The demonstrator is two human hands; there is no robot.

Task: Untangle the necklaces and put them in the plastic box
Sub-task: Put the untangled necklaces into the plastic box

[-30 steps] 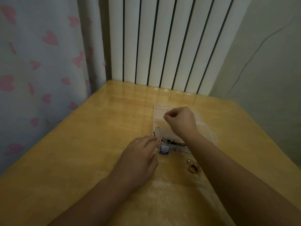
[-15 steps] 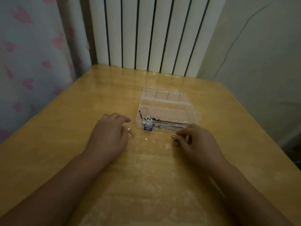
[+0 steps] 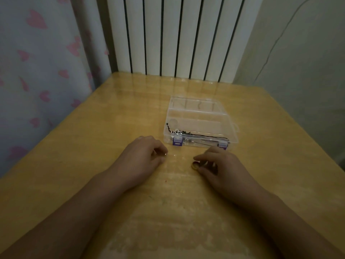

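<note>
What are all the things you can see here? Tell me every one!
plastic box: one, clear with purple clasps, on the table past the hands.
necklace: at least one, black cord with silvery bits, in the box's near compartment.
ring: one, gold, on the table, at the right hand's fingertips.
table: one, light wood.
radiator: one, white, behind the table.
curtain: one, pale with pink hearts, at left.
left hand: fingers curled on a small item, too hidden to name.
right hand: pinches the ring.
</note>
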